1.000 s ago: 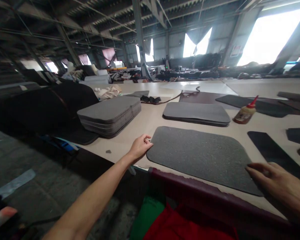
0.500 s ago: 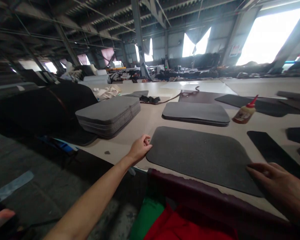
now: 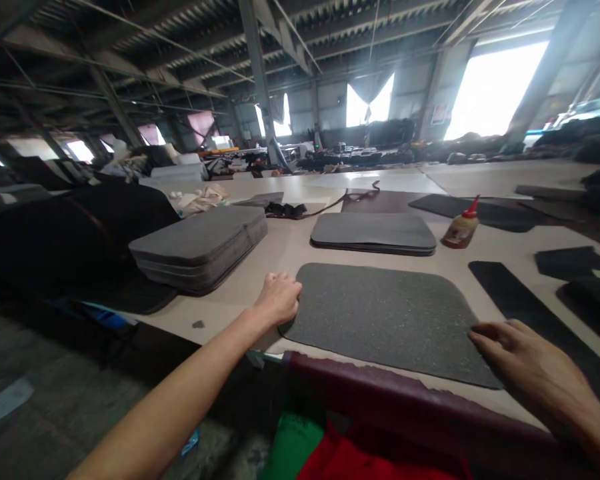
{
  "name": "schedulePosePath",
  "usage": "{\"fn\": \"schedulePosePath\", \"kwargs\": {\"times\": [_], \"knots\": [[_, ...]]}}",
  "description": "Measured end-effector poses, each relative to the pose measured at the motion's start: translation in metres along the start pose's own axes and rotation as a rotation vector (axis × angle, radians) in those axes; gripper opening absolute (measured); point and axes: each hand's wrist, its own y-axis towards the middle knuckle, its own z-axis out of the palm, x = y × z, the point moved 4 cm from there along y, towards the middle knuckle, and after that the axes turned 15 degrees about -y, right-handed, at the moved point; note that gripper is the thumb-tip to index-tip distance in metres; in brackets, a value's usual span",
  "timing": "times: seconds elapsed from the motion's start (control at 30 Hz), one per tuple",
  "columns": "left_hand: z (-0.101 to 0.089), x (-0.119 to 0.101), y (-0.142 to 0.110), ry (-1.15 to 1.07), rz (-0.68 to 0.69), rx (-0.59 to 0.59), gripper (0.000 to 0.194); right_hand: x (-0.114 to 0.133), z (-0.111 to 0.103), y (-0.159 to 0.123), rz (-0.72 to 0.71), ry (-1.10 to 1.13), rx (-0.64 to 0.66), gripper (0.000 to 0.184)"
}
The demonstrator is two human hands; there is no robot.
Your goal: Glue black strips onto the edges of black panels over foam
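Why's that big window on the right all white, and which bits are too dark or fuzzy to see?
In the head view, the big window glares white, probably because outside is much brighter; in the head view, the roof and floor look dim; in the head view, writing on the bottle is too fuzzy to read, though pale specks show on the grey mat.

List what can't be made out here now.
All in the head view:
Left hand: fingertips hidden by its own knuckles, so its grip on the front sheet is unclear.
Right hand: palm hidden by the back of the hand.
Front sheet's underside: faces the table.
Bottle: label too small, blurred.
Red cloth: cut off by bottom edge.
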Motion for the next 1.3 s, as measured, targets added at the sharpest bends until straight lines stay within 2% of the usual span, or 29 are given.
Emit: {"fn": "schedulePosePath", "kwargs": {"times": [0.07,0.13,0.23,0.3,0.43,0.53,0.57,0.63,0.73,0.87,0.97,1.1,1.2,1.27,1.3], "knots": [[-0.002,-0.022,0.014,0.024,0.049,-0.005,0.012,0.0,0.003,0.001,-0.004,0.06,0.07,0.05],[0.004,-0.043,0.028,0.012,0.109,0.002,0.022,0.0,0.005,0.001,0.025,0.104,0.111,0.052],[0.028,-0.064,0.043,-0.049,0.209,0.052,0.045,0.001,0.004,0.0,0.086,0.136,0.112,0.053],[0.046,-0.067,0.047,-0.087,0.236,0.083,0.061,0.002,0.001,-0.001,0.082,0.15,0.092,0.053],[0.069,-0.058,0.048,-0.14,0.209,0.092,0.069,0.002,-0.012,0.0,0.083,0.276,0.077,0.051],[0.072,-0.054,0.047,-0.167,0.213,0.082,0.069,0.007,-0.029,0.006,0.138,0.248,-0.046,0.051],[0.072,-0.054,0.046,-0.173,0.215,0.077,0.068,0.014,-0.034,0.009,0.118,0.205,-0.096,0.051],[0.071,-0.053,0.046,-0.188,0.211,0.067,0.067,0.037,-0.037,0.017,-0.025,0.115,-0.153,0.052],[0.072,-0.05,0.048,-0.211,0.207,0.069,0.065,0.074,-0.023,0.027,-0.274,-0.042,-0.09,0.066],[0.078,-0.036,0.047,-0.177,0.104,0.073,0.075,0.09,0.002,0.032,-0.263,-0.176,0.051,0.081],[0.079,-0.015,0.037,-0.109,-0.052,0.064,0.084,0.088,0.006,0.031,-0.24,-0.194,0.08,0.082],[0.069,0.018,0.013,0.006,-0.213,0.106,0.083,0.086,0.005,0.03,-0.208,-0.201,0.079,0.084],[0.051,0.04,0.002,0.127,-0.345,0.169,0.077,0.087,0.006,0.031,-0.213,-0.178,0.066,0.086],[0.033,0.043,0.006,0.26,-0.379,0.133,0.072,0.087,0.007,0.031,-0.212,-0.157,0.065,0.087],[0.024,0.038,0.011,0.321,-0.356,0.083,0.069,0.087,0.008,0.031,-0.208,-0.147,0.064,0.087]]}}
